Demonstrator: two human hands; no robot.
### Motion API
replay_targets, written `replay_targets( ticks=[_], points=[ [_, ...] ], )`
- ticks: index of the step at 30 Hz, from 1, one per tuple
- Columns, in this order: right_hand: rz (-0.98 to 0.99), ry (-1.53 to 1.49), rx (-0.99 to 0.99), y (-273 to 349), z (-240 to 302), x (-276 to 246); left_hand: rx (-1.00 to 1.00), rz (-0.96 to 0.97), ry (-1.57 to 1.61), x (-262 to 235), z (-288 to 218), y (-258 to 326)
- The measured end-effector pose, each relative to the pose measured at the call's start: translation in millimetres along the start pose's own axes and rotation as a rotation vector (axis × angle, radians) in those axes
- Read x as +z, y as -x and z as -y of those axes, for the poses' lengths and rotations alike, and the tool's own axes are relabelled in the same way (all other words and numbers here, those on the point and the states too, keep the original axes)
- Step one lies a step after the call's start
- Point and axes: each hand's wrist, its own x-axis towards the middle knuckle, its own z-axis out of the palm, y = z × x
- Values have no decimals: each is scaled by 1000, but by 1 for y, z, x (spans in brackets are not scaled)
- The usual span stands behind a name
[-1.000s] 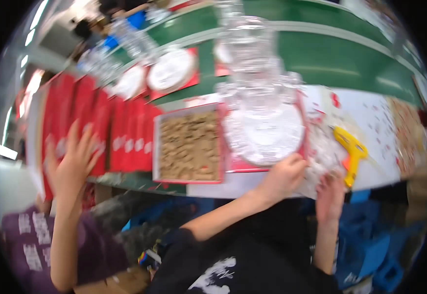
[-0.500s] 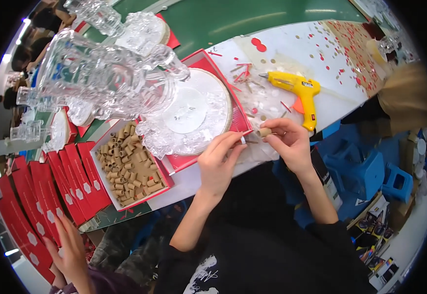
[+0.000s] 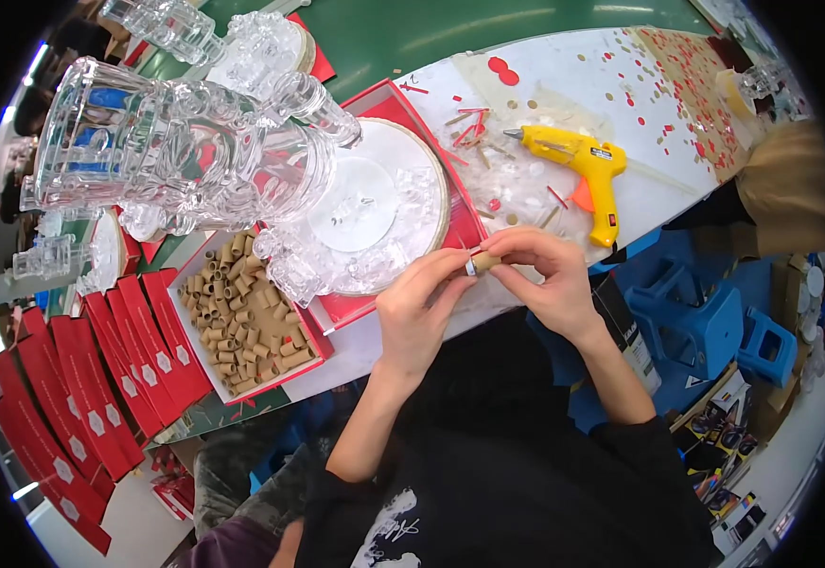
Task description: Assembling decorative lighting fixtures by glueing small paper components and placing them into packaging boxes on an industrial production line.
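My two hands meet over the near edge of the white work surface. My right hand (image 3: 554,279) is closed, pinching a short brown cardboard tube (image 3: 485,263) between thumb and fingertips. Against the tube's left end is a small white piece (image 3: 471,268), pinched by my left hand (image 3: 422,308), with a thin red edge showing above it. Whether the white piece sits inside the tube or only touches it I cannot tell. Beyond my right hand lies a yellow hot glue gun (image 3: 583,170), its nozzle pointing left. Left of my hands, a shallow box (image 3: 316,346) holds many similar tubes.
A large clear glass vessel (image 3: 176,142) and a round clear glass base (image 3: 422,189) rest at a red box (image 3: 465,194). Red flat boxes (image 3: 100,379) stand in rows at left. Red scraps (image 3: 474,128) litter the surface. Blue stools (image 3: 696,322) stand at right; another person's sleeve (image 3: 233,544) shows below.
My right hand has moved left, bringing the tube up against the white piece in my left hand. The other person's hand at lower left has withdrawn from the red boxes.
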Motion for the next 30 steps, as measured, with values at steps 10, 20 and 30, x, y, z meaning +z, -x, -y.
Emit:
replay_targets(
  ticks=[10, 20, 30],
  points=[
    [45, 307, -215, -5, 5, 0, 16, 5, -1, -3, 1, 0],
    [-247, 596, -188, -7, 20, -38, 59, -30, -62, -3, 2, -2],
    [-192, 571, 423, -22, 7, -132, -46, -58, 75, 3, 4, 2]
  ],
)
